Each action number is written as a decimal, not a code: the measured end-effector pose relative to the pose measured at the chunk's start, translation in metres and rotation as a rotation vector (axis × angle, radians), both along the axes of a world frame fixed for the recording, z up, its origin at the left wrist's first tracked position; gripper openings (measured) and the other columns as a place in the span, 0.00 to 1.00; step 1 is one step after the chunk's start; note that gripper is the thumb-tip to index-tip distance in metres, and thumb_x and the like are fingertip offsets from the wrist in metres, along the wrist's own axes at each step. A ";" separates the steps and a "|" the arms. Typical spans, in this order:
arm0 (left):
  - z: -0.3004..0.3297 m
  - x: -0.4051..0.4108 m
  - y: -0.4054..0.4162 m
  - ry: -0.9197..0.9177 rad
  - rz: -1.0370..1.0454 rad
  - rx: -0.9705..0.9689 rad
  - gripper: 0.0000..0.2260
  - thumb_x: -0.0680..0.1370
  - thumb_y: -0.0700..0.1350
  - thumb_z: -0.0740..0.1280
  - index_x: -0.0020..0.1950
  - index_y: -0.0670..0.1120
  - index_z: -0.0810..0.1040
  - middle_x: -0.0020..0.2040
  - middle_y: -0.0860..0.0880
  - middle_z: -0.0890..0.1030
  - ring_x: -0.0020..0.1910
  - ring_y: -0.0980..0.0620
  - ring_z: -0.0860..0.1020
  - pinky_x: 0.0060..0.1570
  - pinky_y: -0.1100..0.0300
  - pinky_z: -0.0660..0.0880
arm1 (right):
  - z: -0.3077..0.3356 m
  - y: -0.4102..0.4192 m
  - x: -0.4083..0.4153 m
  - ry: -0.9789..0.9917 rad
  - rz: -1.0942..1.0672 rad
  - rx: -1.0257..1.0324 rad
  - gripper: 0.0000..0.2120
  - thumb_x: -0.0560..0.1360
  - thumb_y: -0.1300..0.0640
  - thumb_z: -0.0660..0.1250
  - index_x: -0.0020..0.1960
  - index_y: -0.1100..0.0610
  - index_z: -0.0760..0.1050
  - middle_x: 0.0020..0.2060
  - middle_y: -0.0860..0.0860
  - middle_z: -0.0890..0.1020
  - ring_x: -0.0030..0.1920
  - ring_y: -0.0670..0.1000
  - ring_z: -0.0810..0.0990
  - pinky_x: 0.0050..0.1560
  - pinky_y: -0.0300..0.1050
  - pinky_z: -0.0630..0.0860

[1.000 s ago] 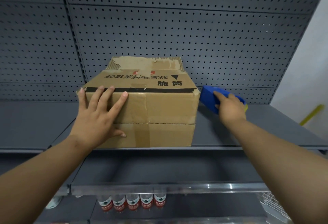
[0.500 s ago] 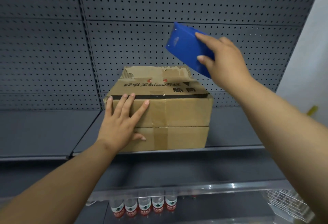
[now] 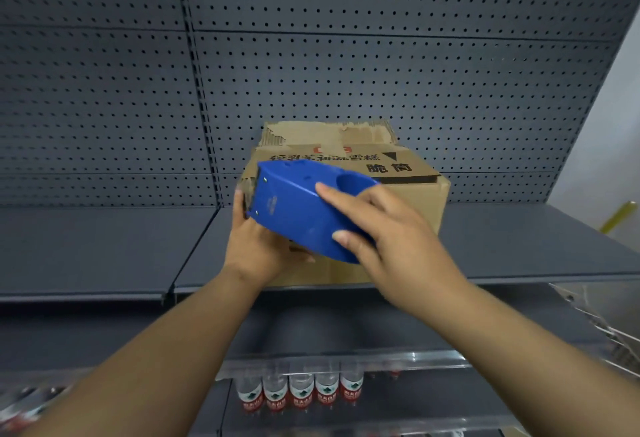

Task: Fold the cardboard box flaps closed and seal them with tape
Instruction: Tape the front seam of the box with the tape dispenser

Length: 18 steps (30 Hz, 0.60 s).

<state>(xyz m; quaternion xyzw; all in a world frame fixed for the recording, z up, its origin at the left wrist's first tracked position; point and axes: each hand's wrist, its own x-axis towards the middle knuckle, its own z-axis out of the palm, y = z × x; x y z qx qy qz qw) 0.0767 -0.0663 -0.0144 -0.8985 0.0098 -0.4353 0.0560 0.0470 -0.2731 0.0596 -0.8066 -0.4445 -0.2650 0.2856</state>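
Observation:
A brown cardboard box (image 3: 424, 199) with black printing stands on the grey shelf (image 3: 519, 239), its top flaps folded down and the rear flap's edge torn. In front of the box's left half I hold a blue tape dispenser (image 3: 294, 203). My right hand (image 3: 391, 229) grips the dispenser's rear end, fingers laid over its side. My left hand (image 3: 256, 249) cups the front end from below, thumb beside its mouth. The left fingers are hidden behind the dispenser. No loose tape strip is visible.
A grey pegboard wall (image 3: 346, 73) rises behind the box. Bare shelf (image 3: 104, 242) stretches to the left. On a lower shelf stand several water bottles with red labels (image 3: 301, 391). A wire basket (image 3: 616, 332) juts in at the lower right, and a yellow object (image 3: 620, 217) is at the far right.
My right hand picked the dispenser up from the shelf beside the box, lifted it high, then brought it down in front of the box. My left hand left the box's face and met the dispenser.

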 end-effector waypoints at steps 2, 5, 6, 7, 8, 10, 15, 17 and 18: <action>-0.003 -0.003 0.004 0.045 -0.011 -0.023 0.25 0.77 0.63 0.46 0.70 0.53 0.61 0.66 0.47 0.74 0.67 0.43 0.70 0.70 0.41 0.50 | -0.014 -0.003 0.003 -0.021 0.003 -0.018 0.23 0.74 0.51 0.57 0.68 0.50 0.68 0.42 0.52 0.74 0.42 0.54 0.74 0.46 0.50 0.75; -0.013 0.003 0.018 0.090 -0.056 -0.054 0.29 0.77 0.59 0.48 0.77 0.52 0.49 0.76 0.50 0.57 0.76 0.50 0.49 0.72 0.42 0.42 | -0.028 -0.008 0.006 -0.050 -0.006 -0.046 0.22 0.74 0.51 0.57 0.68 0.48 0.66 0.42 0.51 0.75 0.42 0.52 0.75 0.46 0.45 0.73; -0.017 0.005 0.018 0.060 0.001 0.029 0.33 0.75 0.60 0.51 0.77 0.50 0.44 0.76 0.51 0.55 0.76 0.51 0.43 0.72 0.41 0.42 | -0.032 -0.009 0.008 -0.058 -0.014 -0.062 0.22 0.74 0.51 0.57 0.68 0.48 0.66 0.42 0.51 0.75 0.42 0.52 0.75 0.46 0.44 0.72; -0.019 0.006 0.017 0.025 0.066 0.125 0.35 0.75 0.60 0.52 0.77 0.49 0.41 0.76 0.51 0.53 0.76 0.52 0.39 0.71 0.41 0.42 | -0.035 -0.010 0.009 -0.061 -0.024 -0.081 0.22 0.74 0.51 0.57 0.68 0.48 0.67 0.42 0.51 0.75 0.42 0.53 0.76 0.46 0.44 0.71; -0.020 0.007 0.017 0.009 0.089 0.169 0.36 0.74 0.60 0.52 0.77 0.49 0.40 0.76 0.52 0.52 0.75 0.52 0.37 0.70 0.41 0.40 | -0.038 -0.011 0.010 -0.061 -0.033 -0.099 0.22 0.74 0.51 0.57 0.68 0.49 0.68 0.42 0.51 0.76 0.41 0.54 0.77 0.45 0.44 0.71; -0.022 0.008 0.017 -0.039 0.067 0.162 0.37 0.74 0.59 0.54 0.76 0.49 0.39 0.77 0.54 0.44 0.75 0.53 0.36 0.71 0.43 0.38 | -0.042 -0.011 0.013 -0.066 -0.046 -0.119 0.22 0.74 0.51 0.57 0.67 0.49 0.68 0.42 0.51 0.76 0.41 0.54 0.77 0.45 0.45 0.72; -0.034 0.005 0.020 -0.053 0.039 0.075 0.37 0.74 0.58 0.54 0.76 0.50 0.36 0.75 0.57 0.34 0.75 0.53 0.35 0.72 0.49 0.38 | -0.047 -0.005 0.016 -0.093 -0.079 -0.129 0.21 0.74 0.51 0.56 0.67 0.48 0.67 0.41 0.51 0.76 0.38 0.54 0.77 0.43 0.43 0.69; -0.036 0.003 0.021 -0.054 0.026 0.058 0.36 0.75 0.56 0.54 0.76 0.49 0.37 0.76 0.56 0.34 0.75 0.53 0.36 0.73 0.51 0.40 | -0.047 -0.002 0.016 -0.118 -0.105 -0.143 0.21 0.73 0.51 0.56 0.66 0.48 0.69 0.40 0.51 0.76 0.37 0.53 0.76 0.41 0.43 0.70; -0.037 0.002 0.023 -0.059 0.015 0.063 0.36 0.75 0.56 0.55 0.76 0.49 0.37 0.76 0.56 0.35 0.75 0.53 0.36 0.73 0.52 0.40 | -0.047 0.000 0.015 -0.134 -0.116 -0.148 0.21 0.73 0.51 0.56 0.66 0.48 0.69 0.39 0.51 0.76 0.37 0.52 0.76 0.40 0.43 0.70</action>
